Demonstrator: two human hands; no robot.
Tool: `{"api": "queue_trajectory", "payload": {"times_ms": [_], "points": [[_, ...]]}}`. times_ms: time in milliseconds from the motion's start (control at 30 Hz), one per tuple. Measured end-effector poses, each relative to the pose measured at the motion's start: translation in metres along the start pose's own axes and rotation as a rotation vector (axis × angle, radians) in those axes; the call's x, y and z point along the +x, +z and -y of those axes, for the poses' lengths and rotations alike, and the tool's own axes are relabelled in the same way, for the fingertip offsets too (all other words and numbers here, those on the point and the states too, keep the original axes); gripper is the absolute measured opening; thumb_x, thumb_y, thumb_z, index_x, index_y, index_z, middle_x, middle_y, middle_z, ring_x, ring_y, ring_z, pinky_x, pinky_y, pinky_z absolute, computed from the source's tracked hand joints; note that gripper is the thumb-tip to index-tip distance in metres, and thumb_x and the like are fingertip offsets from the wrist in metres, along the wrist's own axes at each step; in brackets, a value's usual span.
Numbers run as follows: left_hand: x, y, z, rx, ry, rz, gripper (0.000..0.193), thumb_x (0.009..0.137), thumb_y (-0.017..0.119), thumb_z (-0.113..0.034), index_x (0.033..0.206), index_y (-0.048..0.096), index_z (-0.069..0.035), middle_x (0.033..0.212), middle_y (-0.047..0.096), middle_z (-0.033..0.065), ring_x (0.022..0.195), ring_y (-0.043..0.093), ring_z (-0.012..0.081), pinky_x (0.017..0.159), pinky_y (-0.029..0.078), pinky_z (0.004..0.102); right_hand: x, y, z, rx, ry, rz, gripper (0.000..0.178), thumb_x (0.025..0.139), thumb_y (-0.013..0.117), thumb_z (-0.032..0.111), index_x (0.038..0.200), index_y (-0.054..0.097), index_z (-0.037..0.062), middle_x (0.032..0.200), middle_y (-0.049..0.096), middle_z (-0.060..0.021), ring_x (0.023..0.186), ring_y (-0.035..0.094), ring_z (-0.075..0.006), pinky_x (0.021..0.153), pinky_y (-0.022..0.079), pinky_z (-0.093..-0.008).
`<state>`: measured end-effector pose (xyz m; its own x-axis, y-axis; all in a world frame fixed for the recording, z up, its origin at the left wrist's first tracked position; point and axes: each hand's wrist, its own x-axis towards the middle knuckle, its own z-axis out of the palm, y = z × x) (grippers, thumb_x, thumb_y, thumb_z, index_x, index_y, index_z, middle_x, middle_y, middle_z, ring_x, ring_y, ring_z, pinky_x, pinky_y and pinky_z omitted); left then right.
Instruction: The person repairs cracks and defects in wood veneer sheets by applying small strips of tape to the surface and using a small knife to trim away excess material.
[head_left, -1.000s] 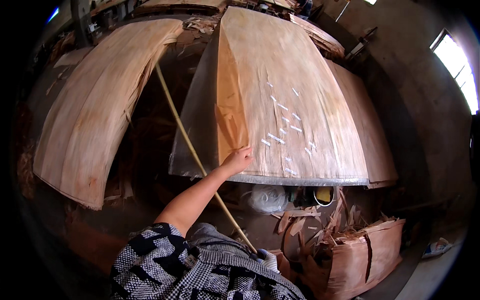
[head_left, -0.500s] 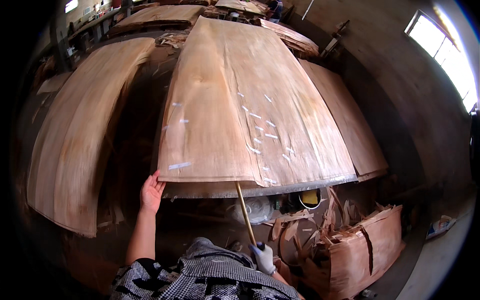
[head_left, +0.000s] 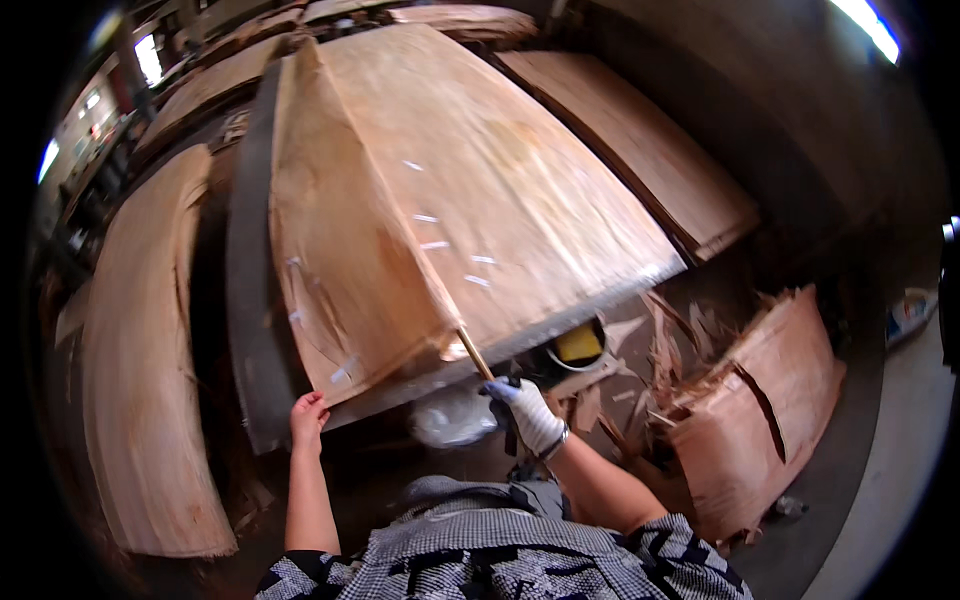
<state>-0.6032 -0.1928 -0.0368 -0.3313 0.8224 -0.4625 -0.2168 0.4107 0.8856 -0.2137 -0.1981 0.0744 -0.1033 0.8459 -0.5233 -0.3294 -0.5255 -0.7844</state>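
Observation:
A large sheet of thin wood veneer (head_left: 350, 270), with short strips of white tape on it, lies over a long table (head_left: 250, 340). My bare left hand (head_left: 309, 422) pinches the sheet's near left corner between thumb and fingers. My right hand (head_left: 528, 412), in a white glove with bluish fingertips, is closed round a slim brass-coloured rod (head_left: 474, 352). That rod runs under the veneer, and the sheet stands up in a long ridge above it. Beneath the lifted part, most of the rod is hidden. To the right of the ridge more pale veneer (head_left: 480, 150) spreads flat.
Long veneer stacks lie at the left (head_left: 140, 350) and the far right (head_left: 640, 150). At the lower right stands a split veneer bundle (head_left: 760, 430) among torn scraps. A bucket with something yellow (head_left: 580, 345) and clear plastic (head_left: 452, 420) are by the table's near edge.
My right hand has moved forward and up with the rod, and the veneer has risen into a ridge. Its left edge has shifted right, baring the dark tabletop. The view has turned.

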Motion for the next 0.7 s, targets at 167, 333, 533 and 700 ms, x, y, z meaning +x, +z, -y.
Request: {"api": "queue_trajectory", "payload": {"times_ms": [167, 333, 533, 700], "points": [[-0.003, 0.143, 0.005, -0.116, -0.061, 0.096, 0.013, 0.082, 0.055, -0.007, 0.094, 0.053, -0.012, 0.088, 0.055, -0.001, 0.08, 0.053, 0.0102, 0.073, 0.043, 0.0263, 0.015, -0.116, 0.087, 0.14, 0.061, 0.081, 0.016, 0.078, 0.062, 0.023, 0.077, 0.06, 0.0067, 0.056, 0.052, 0.0001, 0.044, 0.044, -0.0098, 0.041, 0.035, -0.0224], [-0.005, 0.294, -0.01, 0.008, -0.007, 0.148, 0.011, 0.083, 0.056, -0.01, 0.094, 0.055, -0.01, 0.088, 0.057, -0.0013, 0.083, 0.053, 0.0081, 0.071, 0.043, 0.0247, 0.033, -0.244, 0.169, 0.065, 0.012, -0.065, 0.018, 0.079, 0.061, 0.024, 0.081, 0.062, 0.0059, 0.056, 0.052, 0.0001, 0.043, 0.043, -0.0087, 0.04, 0.033, -0.0207], [-0.007, 0.468, -0.026, 0.251, 0.11, 0.286, 0.009, 0.08, 0.058, -0.006, 0.089, 0.058, -0.005, 0.079, 0.059, -0.0007, 0.069, 0.055, 0.0053, 0.06, 0.044, 0.0188, 0.064, -0.395, 0.251, -0.092, -0.107, -0.268, 0.021, 0.08, 0.061, 0.025, 0.085, 0.06, 0.0055, 0.054, 0.051, -0.0022, 0.039, 0.042, -0.0104, 0.036, 0.033, -0.0225], [-0.007, 0.617, -0.017, 0.426, 0.203, 0.468, 0.012, 0.079, 0.058, -0.004, 0.09, 0.06, 0.0, 0.08, 0.061, 0.003, 0.072, 0.057, 0.0094, 0.066, 0.047, 0.0226, 0.099, -0.518, 0.322, -0.208, -0.237, -0.424, 0.021, 0.082, 0.059, 0.023, 0.092, 0.058, 0.0053, 0.057, 0.053, -0.003, 0.041, 0.044, -0.011, 0.035, 0.034, -0.0233]]}}
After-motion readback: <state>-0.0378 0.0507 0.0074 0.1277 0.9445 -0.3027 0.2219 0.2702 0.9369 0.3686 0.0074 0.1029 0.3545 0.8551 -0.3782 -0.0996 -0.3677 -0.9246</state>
